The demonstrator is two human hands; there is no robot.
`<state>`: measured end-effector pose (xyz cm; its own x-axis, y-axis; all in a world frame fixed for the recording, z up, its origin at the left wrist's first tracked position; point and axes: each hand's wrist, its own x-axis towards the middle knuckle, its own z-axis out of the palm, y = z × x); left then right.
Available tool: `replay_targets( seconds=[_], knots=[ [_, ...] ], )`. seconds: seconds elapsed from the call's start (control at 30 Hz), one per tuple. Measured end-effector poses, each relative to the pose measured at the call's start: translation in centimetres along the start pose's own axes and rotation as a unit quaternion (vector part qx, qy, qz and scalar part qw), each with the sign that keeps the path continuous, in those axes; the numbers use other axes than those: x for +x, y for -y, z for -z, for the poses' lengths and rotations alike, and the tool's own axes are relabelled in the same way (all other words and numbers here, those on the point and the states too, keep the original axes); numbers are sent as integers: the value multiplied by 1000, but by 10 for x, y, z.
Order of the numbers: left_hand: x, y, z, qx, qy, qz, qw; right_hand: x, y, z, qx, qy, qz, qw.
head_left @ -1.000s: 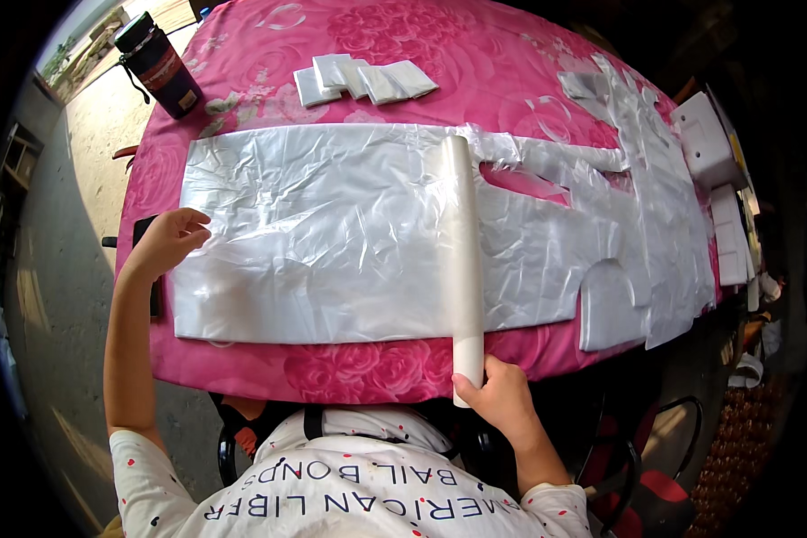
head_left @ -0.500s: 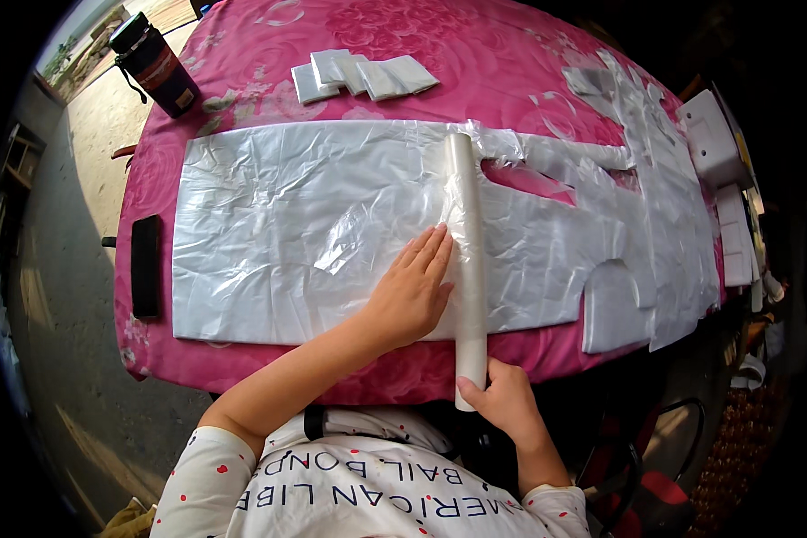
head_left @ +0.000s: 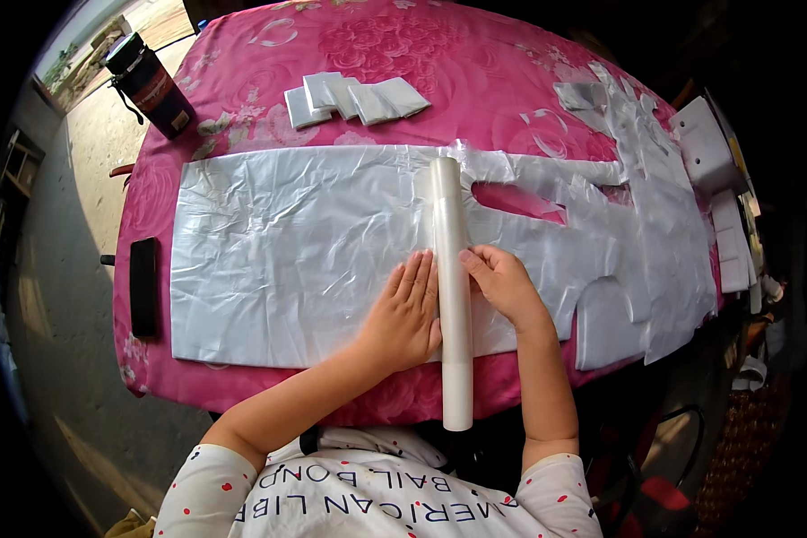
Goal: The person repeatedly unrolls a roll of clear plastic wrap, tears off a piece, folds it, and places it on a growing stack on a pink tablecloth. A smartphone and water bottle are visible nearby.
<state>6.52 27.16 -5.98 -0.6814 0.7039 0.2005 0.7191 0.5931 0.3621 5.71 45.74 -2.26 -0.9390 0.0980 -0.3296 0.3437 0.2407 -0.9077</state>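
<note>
A long whitish roll (head_left: 455, 341) lies upright in view across a stack of flat, crinkled clear plastic bags (head_left: 269, 260), its near end reaching past the table edge. My left hand (head_left: 405, 309) rests flat on the plastic just left of the roll, fingers stretched and side by side. On the opposite side, my right hand (head_left: 507, 287) has its thumb against the roll's right side. Its fingers are bent in, and what they pinch, if anything, is hidden. Handle cut-outs show at the stack's right end.
Small folded plastic packets (head_left: 359, 99) lie near the far edge of the pink flowered tablecloth (head_left: 475, 72). A dark bottle (head_left: 151, 88) stands at far left, above a black oblong object (head_left: 143, 287). White boxes (head_left: 713, 143) sit at the right edge.
My right hand has left the roll's near end and moved up to its middle. My left hand has slid slightly nearer to me. The whole table sits a little lower in view.
</note>
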Motion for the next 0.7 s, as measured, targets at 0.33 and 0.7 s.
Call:
replay_targets(
  seconds=[0.33, 0.7],
  knots=[
    [1, 0, -3, -2, -8, 2, 1000, 108, 16, -5, 616, -128, 110, 770],
    [-1, 6, -9, -17, -97, -68, 993, 68, 114, -148, 155, 38, 363, 918]
  ],
)
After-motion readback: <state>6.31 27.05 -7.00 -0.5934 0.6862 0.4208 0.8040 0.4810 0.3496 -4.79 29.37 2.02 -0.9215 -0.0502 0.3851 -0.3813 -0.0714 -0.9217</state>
